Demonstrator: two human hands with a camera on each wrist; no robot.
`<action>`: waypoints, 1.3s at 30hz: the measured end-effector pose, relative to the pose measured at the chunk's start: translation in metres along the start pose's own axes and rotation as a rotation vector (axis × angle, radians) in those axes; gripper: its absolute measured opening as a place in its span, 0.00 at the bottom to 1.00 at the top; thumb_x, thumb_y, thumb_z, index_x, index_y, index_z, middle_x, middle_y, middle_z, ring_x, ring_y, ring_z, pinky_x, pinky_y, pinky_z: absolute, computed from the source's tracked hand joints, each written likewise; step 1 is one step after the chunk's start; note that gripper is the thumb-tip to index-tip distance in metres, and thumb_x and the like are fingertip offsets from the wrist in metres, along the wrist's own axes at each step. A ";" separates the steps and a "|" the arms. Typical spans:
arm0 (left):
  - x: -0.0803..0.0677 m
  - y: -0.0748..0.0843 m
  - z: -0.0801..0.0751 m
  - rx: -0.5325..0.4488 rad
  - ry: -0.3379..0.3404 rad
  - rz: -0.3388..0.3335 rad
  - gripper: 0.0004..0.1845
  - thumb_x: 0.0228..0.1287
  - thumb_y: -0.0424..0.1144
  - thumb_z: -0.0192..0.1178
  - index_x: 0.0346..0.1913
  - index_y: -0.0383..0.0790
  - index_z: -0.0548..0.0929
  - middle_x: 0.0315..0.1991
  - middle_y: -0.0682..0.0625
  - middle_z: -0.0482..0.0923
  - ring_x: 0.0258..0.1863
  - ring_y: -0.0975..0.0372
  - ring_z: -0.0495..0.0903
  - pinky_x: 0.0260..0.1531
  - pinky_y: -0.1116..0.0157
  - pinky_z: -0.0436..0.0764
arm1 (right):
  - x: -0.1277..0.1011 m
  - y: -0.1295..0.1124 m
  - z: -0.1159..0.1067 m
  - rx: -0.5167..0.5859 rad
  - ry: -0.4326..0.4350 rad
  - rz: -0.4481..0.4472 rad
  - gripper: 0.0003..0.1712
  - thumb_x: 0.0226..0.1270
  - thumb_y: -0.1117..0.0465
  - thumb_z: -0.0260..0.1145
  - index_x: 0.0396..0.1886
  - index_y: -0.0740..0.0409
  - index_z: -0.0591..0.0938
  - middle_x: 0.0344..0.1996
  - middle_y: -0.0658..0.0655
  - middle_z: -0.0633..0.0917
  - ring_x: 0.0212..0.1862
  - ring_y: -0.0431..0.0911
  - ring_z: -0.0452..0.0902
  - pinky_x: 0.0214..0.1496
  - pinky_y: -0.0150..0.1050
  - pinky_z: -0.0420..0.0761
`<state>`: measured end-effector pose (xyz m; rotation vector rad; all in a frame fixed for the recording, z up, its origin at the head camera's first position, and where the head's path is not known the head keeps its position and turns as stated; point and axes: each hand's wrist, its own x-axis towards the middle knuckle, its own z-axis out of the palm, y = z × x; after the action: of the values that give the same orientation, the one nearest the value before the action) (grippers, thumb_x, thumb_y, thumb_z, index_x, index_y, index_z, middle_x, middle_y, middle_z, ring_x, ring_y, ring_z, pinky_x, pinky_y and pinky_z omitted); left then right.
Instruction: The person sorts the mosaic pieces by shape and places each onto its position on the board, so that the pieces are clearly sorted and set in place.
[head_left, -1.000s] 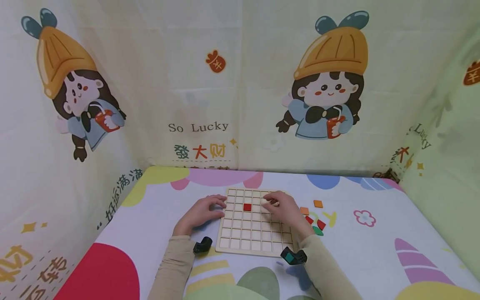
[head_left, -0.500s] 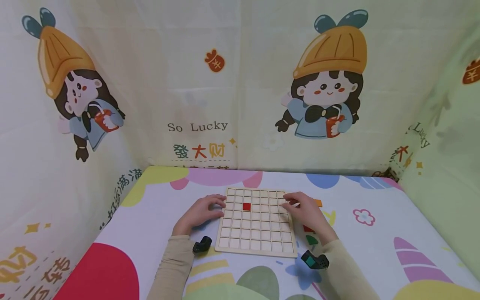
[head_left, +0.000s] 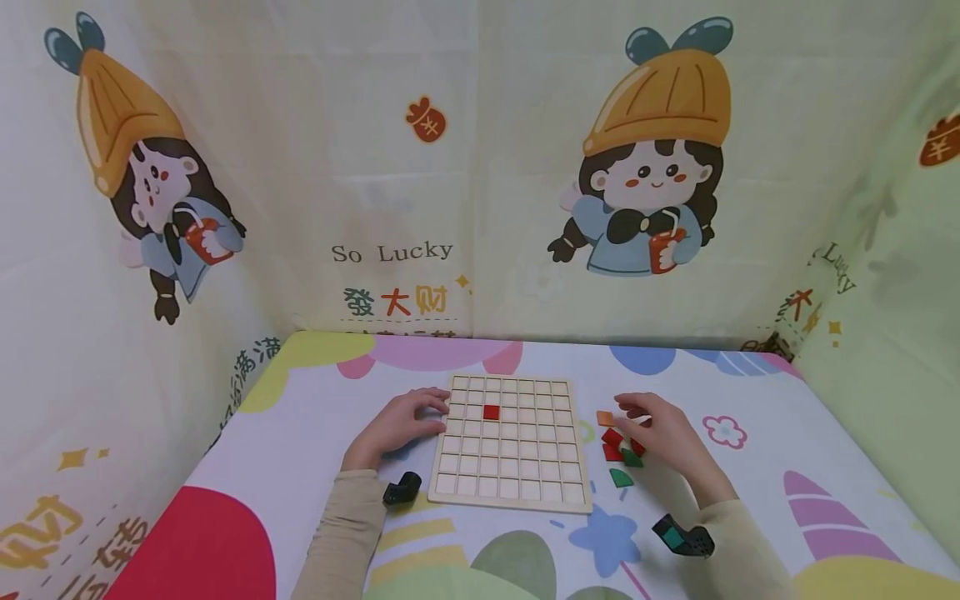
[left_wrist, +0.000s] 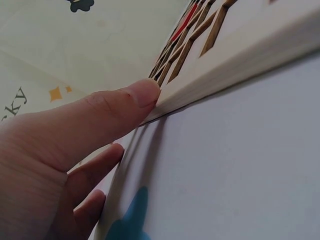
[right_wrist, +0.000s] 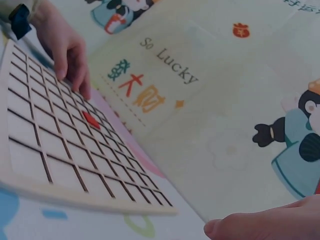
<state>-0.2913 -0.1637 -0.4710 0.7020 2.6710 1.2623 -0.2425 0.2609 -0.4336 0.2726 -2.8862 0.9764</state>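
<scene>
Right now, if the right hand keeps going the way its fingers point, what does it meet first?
Probably the orange tile: the right hand points left at it, with the grid board beyond. Depth is unclear.

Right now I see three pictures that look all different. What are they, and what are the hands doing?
All three pictures show the same moment, taken by three small cameras that one person wears. The big picture comes from a camera on the head, looking down at a table with a colourful cloth. The other two come from cameras strapped to each wrist, so they look very close and tilted.

In the middle lies a wooden grid board with many little squares. One red tile sits in it.

The left hand rests on the board's left edge; the left wrist picture shows its thumb touching that edge. The right hand is beside the board, over a small pile of coloured pieces: red, green and orange. I cannot tell whether it holds one.
</scene>
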 end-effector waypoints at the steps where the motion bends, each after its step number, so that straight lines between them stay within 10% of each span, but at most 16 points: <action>1: 0.000 0.000 0.000 0.003 0.000 0.002 0.11 0.60 0.40 0.69 0.45 0.45 0.85 0.64 0.52 0.74 0.69 0.54 0.65 0.69 0.50 0.62 | -0.002 0.002 -0.002 -0.013 0.000 0.014 0.26 0.65 0.58 0.69 0.61 0.63 0.77 0.52 0.64 0.81 0.50 0.57 0.77 0.47 0.49 0.84; 39: 0.001 -0.001 0.000 0.006 0.006 0.008 0.10 0.60 0.39 0.69 0.44 0.45 0.85 0.63 0.51 0.75 0.69 0.53 0.66 0.69 0.50 0.62 | -0.021 0.033 -0.003 -0.025 -0.028 0.106 0.25 0.62 0.55 0.71 0.57 0.62 0.80 0.48 0.62 0.82 0.47 0.54 0.78 0.50 0.53 0.82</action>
<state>-0.2924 -0.1639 -0.4711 0.7120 2.6802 1.2608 -0.2281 0.2916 -0.4532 0.1336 -2.9631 0.9589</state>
